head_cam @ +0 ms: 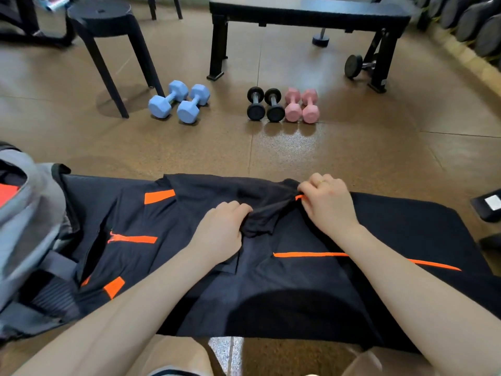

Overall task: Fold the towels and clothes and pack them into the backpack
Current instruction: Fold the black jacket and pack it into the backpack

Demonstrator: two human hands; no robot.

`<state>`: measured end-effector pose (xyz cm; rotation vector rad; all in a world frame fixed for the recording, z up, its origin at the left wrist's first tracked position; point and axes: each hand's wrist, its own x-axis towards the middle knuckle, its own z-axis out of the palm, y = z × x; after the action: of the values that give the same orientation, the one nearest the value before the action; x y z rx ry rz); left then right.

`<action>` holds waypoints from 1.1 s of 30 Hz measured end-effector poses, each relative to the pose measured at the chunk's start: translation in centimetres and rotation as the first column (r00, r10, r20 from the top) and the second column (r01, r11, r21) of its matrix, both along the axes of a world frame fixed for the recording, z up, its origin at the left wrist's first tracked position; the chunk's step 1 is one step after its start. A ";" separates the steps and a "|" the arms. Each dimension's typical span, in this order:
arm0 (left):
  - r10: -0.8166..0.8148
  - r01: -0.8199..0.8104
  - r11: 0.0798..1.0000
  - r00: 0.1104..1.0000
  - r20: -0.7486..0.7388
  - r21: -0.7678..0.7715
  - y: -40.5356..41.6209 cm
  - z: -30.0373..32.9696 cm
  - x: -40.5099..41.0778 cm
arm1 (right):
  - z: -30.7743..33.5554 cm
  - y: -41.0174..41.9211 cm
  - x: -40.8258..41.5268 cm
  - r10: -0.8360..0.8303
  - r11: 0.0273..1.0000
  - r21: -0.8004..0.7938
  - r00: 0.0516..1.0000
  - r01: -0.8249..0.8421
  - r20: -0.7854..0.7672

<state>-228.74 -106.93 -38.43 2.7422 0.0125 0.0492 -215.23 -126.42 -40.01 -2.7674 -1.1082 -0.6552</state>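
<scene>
Two hands (221, 232) (329, 203) pinch one garment (271, 267); one backpack (24, 213); six dumbbells (273, 104).

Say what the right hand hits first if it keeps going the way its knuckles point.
Probably nothing close: past the bench edge, the right hand faces bare floor, then likely the pink dumbbells; depth is unclear.

One head-worn wide-angle view looks forward and down, close above the hands (273, 215); the near tabletop (423, 229) fills the foreground; floor (217, 147) beyond.

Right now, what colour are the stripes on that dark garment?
Bright orange stripes on the black garment; head view.
</scene>
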 end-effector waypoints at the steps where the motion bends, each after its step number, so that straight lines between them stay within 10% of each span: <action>1: -0.010 0.010 1.000 1.000 0.029 -0.003 0.3 -0.2 -0.5 | -0.4 -0.1 -0.8 0.036 0.998 -0.054 0.999 -0.037 -0.025; 4: -0.078 0.077 0.997 0.996 0.045 0.009 1.6 -0.5 -1.9 | -0.2 0.7 -3.2 -0.096 0.988 -0.143 0.942 0.052 -0.322; 8: 0.140 -0.143 0.952 0.990 -0.028 -0.270 3.2 -1.2 -3.1 | 1.0 3.7 -5.6 -0.029 0.893 0.203 0.503 0.400 -0.864; 10: 0.331 -0.326 0.819 0.941 -0.076 -0.471 4.2 -1.2 -3.1 | 1.1 5.4 -6.3 0.025 0.821 0.272 0.445 0.502 -0.895; 17: 0.617 -0.661 0.596 0.741 -0.267 -0.456 7.1 -1.3 -1.8 | 2.2 7.2 -7.5 0.214 0.543 0.455 0.408 0.706 -0.888; 22: 0.565 -0.626 0.542 0.765 -0.308 -0.561 7.2 -0.4 0.3 | 4.0 5.8 -7.6 0.228 0.506 0.487 0.434 0.712 -0.871; 29: 0.572 -0.374 0.507 0.820 -0.021 -0.777 7.8 2.2 -0.1 | 5.1 5.4 -7.6 0.465 0.378 0.388 0.190 0.840 -0.864; 33: 0.383 -0.316 0.150 0.892 -0.239 -0.937 8.3 2.8 -1.1 | 5.1 6.1 -8.5 0.502 0.413 0.351 0.112 0.840 -0.858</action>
<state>-229.86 -98.67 -35.66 1.3589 0.5136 0.1820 -223.71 -120.27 -34.95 -1.4701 0.1982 0.6170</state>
